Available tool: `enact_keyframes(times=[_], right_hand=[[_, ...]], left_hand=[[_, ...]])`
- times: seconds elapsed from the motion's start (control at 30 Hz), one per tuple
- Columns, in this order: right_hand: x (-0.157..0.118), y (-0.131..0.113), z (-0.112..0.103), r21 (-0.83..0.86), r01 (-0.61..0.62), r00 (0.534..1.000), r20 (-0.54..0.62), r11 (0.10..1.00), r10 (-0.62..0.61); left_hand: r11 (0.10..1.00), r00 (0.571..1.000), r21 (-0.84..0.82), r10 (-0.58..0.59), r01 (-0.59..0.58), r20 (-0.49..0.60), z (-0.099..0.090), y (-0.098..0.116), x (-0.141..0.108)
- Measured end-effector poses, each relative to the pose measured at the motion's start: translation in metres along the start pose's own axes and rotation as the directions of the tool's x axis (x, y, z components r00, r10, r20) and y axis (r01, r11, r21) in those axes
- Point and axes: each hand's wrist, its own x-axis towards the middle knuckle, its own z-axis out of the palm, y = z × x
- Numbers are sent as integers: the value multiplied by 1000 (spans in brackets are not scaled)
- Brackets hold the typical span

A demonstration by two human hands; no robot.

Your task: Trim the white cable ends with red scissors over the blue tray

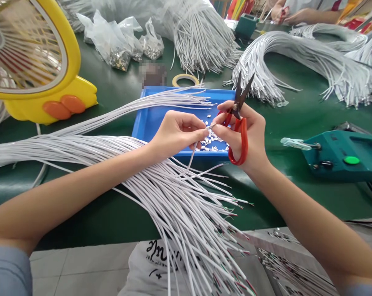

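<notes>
Over the blue tray (138,123), my left hand (181,133) pinches a white cable (192,158) near its end. My right hand (247,131) has its thumb and index finger at that same cable end, touching close to my left fingertips. Red-handled scissors (242,142) hang on my right hand, their dark blades parted and pointing up. Small white pieces (212,142) lie in the tray. A thick bundle of white cables (167,193) spreads below my hands, with coloured wires at its ends. A thinner bundle (161,100) rests across the tray's far left side.
A yellow fan (73,53) stands at the left. Bags of metal parts (118,51), a tape roll (186,78) and cable bundles (201,41) lie at the back. A green machine (346,154) sits at the right. Another person's hands (294,16) show at the far side.
</notes>
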Motion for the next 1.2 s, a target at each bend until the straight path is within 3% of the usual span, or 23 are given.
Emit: enact_keyframes(times=[0.37,0.53,0.67,0.83,1.03,1.2], right_hand=[[-17,-2,11,-53,-17,996,-87,998,12],[-10,5,4,-93,55,979,-191,994,-72],[-5,6,0,-57,-8,997,-75,998,4],[-5,0,3,3,11,1000,-5,1000,-11],[-3,4,1,56,-20,998,61,998,17],[-1,5,-1,45,27,996,79,999,-30]], left_hand=[[998,996,61,-15,21,-86,-3,-5,3],[1000,1000,-19,-12,12,-5,-3,-3,3],[997,994,-73,-8,16,107,-4,-4,2],[993,979,-109,-18,41,204,-4,-2,3],[988,972,-134,-48,80,231,-3,-1,3],[990,970,-115,-53,83,237,-5,-2,3]])
